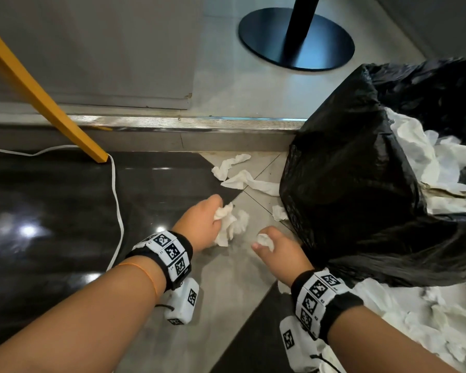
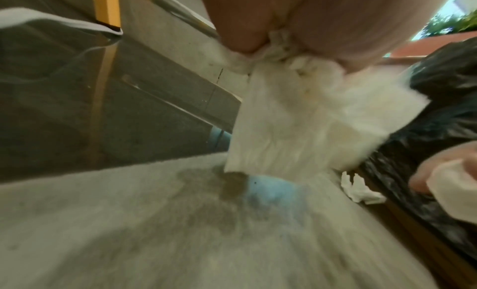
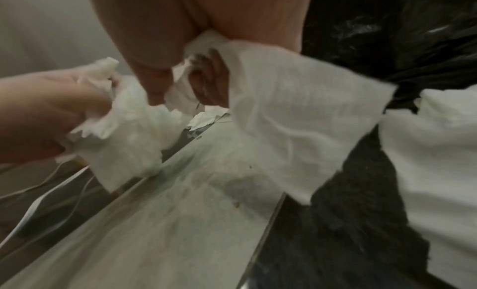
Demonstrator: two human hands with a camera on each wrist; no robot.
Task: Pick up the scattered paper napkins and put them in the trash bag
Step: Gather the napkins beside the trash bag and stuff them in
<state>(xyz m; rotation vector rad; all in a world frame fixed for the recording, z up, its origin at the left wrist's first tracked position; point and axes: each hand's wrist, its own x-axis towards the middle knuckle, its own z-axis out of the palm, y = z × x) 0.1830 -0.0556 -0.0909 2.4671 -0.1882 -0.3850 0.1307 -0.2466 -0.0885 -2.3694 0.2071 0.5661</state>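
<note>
My left hand (image 1: 203,224) grips a bunch of crumpled white napkins (image 1: 230,224) just above the floor; the left wrist view shows them hanging from my curled fingers (image 2: 296,114). My right hand (image 1: 275,251) is closed around another white napkin (image 1: 265,241), which droops from the fist in the right wrist view (image 3: 296,120). The black trash bag (image 1: 361,184) lies open at the right, with several white napkins (image 1: 428,162) inside. Loose napkins (image 1: 242,176) lie on the floor beyond my hands, and a small one (image 1: 279,212) sits against the bag.
A yellow furniture leg (image 1: 51,103) slants down at the left beside a white cable (image 1: 117,211). A step with a metal edge (image 1: 186,122) crosses ahead; a black round pole base (image 1: 296,41) stands beyond it. More white napkins (image 1: 420,319) are heaped at the lower right.
</note>
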